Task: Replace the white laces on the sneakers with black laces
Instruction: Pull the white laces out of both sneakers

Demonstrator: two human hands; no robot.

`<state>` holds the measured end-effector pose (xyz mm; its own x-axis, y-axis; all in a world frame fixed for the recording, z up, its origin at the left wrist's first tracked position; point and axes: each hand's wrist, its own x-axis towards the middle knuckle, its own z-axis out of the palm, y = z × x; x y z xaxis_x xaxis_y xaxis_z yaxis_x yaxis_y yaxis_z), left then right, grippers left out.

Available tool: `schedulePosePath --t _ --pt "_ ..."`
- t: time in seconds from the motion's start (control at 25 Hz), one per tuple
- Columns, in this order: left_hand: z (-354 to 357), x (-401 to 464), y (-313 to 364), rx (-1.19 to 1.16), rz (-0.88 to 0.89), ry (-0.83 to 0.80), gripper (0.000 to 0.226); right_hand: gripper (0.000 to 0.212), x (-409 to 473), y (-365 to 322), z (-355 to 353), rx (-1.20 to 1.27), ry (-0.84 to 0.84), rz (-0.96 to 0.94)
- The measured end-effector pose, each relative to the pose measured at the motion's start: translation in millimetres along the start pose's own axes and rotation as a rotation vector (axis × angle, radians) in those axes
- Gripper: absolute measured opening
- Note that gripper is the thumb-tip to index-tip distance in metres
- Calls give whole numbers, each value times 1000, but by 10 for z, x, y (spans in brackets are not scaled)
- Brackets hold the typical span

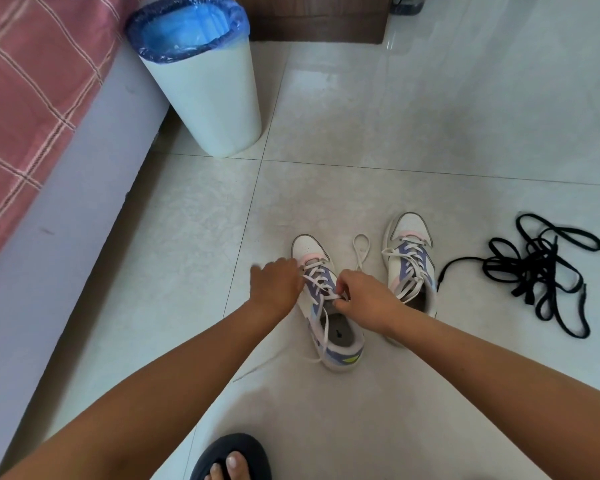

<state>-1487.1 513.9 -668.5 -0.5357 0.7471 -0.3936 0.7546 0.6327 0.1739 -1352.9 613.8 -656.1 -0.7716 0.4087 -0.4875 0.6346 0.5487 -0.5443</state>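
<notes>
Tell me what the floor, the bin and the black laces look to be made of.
Floor: glazed ceramic or stone tile, probably; glossy reflections, grout lines.
Bin: likely smooth white plastic, matte, lined with a thin blue plastic bag crinkled over the rim.
Black laces: flat woven fabric by their limp tangle; the fibre cannot be told.

Glossy pale tile floor [412,109], white bin [215,105] with blue liner beside a bed [94,188] under pink checked cover [25,84], dark wood furniture [315,19] behind.
</notes>
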Motion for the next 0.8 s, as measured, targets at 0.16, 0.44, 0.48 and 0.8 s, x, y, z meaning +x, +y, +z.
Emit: schedulePosePath --t 0.16,0.44,0.48,0.8 --pt "-17 -74 134 -934 -368 -523 23 8 -13 -6 26 52 12 10" --pt "15 32 -346 -145 -218 -24 30 13 -35 -14 35 36 12 14" --pt "-15 11 -321 -553 -364 -187 38 12 -36 -8 37 36 15 16" --pt "107 -108 36 -858 -271 -319 18 9 -19 -5 67 39 43 14"
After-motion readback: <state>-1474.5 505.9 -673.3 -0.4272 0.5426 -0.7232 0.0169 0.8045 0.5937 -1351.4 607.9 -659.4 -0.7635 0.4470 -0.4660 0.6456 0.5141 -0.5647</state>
